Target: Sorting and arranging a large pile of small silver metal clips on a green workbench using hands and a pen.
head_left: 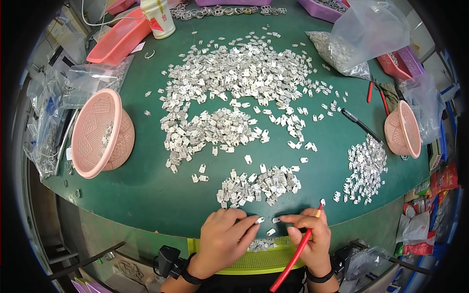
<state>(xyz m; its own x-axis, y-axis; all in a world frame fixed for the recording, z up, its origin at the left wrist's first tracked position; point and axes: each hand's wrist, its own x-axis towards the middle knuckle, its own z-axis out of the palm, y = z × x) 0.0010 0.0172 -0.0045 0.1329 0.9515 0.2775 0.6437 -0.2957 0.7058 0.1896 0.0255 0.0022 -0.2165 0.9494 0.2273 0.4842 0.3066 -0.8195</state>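
Hands: L (pixel 225 237) on metal bits (pixel 260 220), R (pixel 309 232) w/ red stick (pixel 295 258).

Left hand (pixel 225 238) lies flat at the near edge of the green counter (pixel 146 190), fingertips by a few small silver metal pieces (pixel 267 225); right hand (pixel 309 233) pinches a red stick (pixel 294 256). Green mesh tray (pixel 266 258) sits below the hands. Piles of pieces (pixel 234 83) across the counter, pink baskets (pixel 101 134) at both sides.
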